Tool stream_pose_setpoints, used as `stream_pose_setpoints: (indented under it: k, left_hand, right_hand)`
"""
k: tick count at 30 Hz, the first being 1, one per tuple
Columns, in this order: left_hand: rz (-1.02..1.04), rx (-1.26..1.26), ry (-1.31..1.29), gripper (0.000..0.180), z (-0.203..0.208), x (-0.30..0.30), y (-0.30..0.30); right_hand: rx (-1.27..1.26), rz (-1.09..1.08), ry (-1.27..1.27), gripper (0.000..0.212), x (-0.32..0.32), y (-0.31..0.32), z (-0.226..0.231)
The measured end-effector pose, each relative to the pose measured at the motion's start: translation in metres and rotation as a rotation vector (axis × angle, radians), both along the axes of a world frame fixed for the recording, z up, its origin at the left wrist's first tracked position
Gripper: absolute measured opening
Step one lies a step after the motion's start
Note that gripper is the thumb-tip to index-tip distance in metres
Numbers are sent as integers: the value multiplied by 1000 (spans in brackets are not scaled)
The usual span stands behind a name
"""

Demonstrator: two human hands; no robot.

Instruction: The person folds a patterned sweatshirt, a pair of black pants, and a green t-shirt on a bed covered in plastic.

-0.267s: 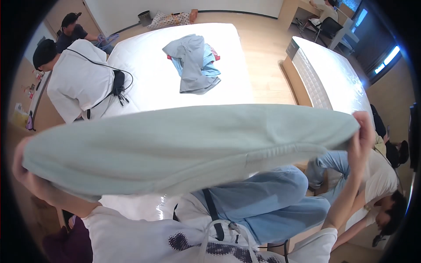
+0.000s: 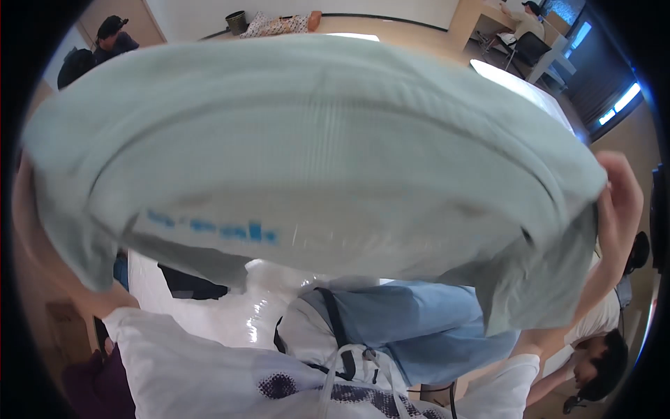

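Spread pale green garment [image 2: 321, 153] across everything ahead; gap only beneath.

The single view comes from a fisheye camera on the person's head, facing down and forward over their own chest, and its dark round rim bends every straight edge. A pale green garment [image 2: 314, 146], stretched between the fingers [image 2: 618, 185] at the right edge and the hidden left ones, hangs very near the lens. Beyond the fingers the room shows small and far; below them a white bed [image 2: 209, 314] lies close.
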State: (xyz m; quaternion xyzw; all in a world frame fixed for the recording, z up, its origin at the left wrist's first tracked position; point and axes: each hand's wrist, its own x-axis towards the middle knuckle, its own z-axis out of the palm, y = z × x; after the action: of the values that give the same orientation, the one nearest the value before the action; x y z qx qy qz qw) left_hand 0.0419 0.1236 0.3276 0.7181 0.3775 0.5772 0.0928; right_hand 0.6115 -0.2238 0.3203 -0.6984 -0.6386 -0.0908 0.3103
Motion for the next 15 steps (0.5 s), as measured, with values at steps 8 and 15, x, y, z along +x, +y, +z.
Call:
stream_pose_setpoints:
  k: [8, 15]
  left_hand:
    - [-262, -142, 755, 29, -114, 145, 147]
    - [355, -216, 860, 71, -306, 256, 203]
  right_hand:
    - [-213, 16, 124, 14, 73, 168, -106]
    - [-110, -141, 139, 76, 98, 278, -308]
